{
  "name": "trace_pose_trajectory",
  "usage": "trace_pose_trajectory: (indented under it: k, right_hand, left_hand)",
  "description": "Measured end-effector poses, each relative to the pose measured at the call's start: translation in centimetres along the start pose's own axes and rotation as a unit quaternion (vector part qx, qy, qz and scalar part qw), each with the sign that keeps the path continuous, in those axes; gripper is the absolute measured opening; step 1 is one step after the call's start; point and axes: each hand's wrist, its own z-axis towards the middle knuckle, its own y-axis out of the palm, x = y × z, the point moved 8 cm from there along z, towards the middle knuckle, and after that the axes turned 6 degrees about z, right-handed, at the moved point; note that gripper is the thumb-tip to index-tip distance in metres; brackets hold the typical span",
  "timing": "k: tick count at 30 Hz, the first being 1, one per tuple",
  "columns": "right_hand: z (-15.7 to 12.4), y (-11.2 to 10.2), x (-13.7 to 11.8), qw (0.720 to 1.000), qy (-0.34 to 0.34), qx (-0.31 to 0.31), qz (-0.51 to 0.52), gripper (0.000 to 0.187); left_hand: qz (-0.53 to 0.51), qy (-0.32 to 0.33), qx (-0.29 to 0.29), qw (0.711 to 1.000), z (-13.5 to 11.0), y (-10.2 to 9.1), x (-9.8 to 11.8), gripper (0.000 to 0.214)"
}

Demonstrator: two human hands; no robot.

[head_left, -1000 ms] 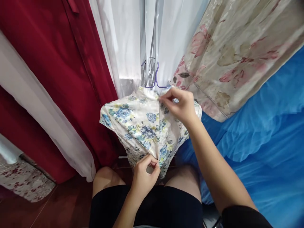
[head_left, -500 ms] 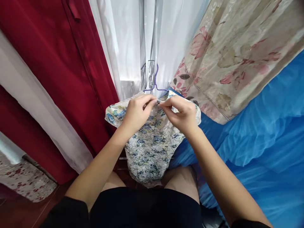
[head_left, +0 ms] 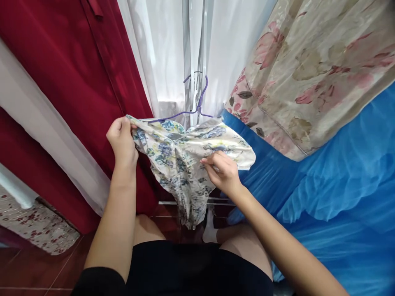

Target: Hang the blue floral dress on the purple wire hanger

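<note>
A white top [head_left: 191,172] with a blue and yellow floral print hangs from a purple hanger [head_left: 199,107]. At its left shoulder edge, my left hand [head_left: 122,137] is closed on the cloth and holds that side stretched outward. My right hand [head_left: 220,167] is closed in a pinch at the front, right of the middle; the cloth there looks caught between thumb and fingers. Folds run from the neckline across the front, and the lower part narrows into a gathered bunch. The hanger's right arm is partly hidden by the top.
Dark red cloth [head_left: 77,74] hangs on the left, with white cloth [head_left: 166,49] behind the hanger. On the right are a beige floral garment [head_left: 321,74] and blue tulle [head_left: 333,197]. Below lies a red tiled floor [head_left: 70,267], where a white-socked foot [head_left: 210,230] shows.
My hands were together at the neckline. My left hand has moved left to the shoulder edge, my right hand slightly right and down. The top is pulled leftward and bunched below.
</note>
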Motion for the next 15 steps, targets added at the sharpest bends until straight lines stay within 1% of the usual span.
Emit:
trace_pose_trajectory:
  k: [1,2,3,4,6,8,10,11,13,15]
  right_hand:
    - [0.2,0.3,0.4,0.999,0.033,-0.018,0.006,0.014]
    - [0.3,0.6,0.9,0.997,0.07,-0.033,0.015,0.012]
    - [0.5,1.1,1.4,0.992,0.111,-0.047,0.026,0.01]
    - [0.6,1.7,1.9,0.986,0.154,-0.059,0.035,0.011]
    - [0.8,3.1,2.8,0.968,0.234,-0.084,0.041,0.022]
    - [1.1,4.6,3.2,0.951,0.29,-0.108,0.029,0.035]
    - [1.6,5.9,3.3,0.941,0.318,-0.115,0.012,0.042]
    - [1.8,6.3,3.3,0.939,0.325,-0.111,0.005,0.043]
    - [2.2,7.0,3.4,0.94,0.329,-0.09,0.001,0.041]
    - [2.1,7.6,3.6,0.942,0.328,-0.057,0.03,0.038]
  left_hand:
    - [-0.014,-0.008,0.013,1.0,0.0,-0.7,-0.8,0.024]
    - [-0.017,-0.006,0.019,1.0,-0.3,-1.0,-1.1,0.024]
    - [-0.01,0.004,0.016,1.0,-0.7,-1.0,-0.8,0.024]
    - [0.002,0.02,0.015,1.0,-1.2,-0.9,-0.3,0.024]
    - [0.028,0.057,0.016,0.998,-2.4,-0.6,1.5,0.024]
    - [0.052,0.083,0.008,0.995,-3.4,-0.3,3.2,0.023]
    - [0.076,0.096,-0.003,0.992,-4.2,-0.1,4.4,0.023]
    - [0.087,0.099,-0.008,0.991,-4.5,-0.1,4.8,0.023]
    - [0.104,0.1,-0.017,0.989,-5.0,-0.2,5.2,0.022]
    - [0.114,0.102,-0.019,0.988,-5.4,-0.5,5.2,0.022]
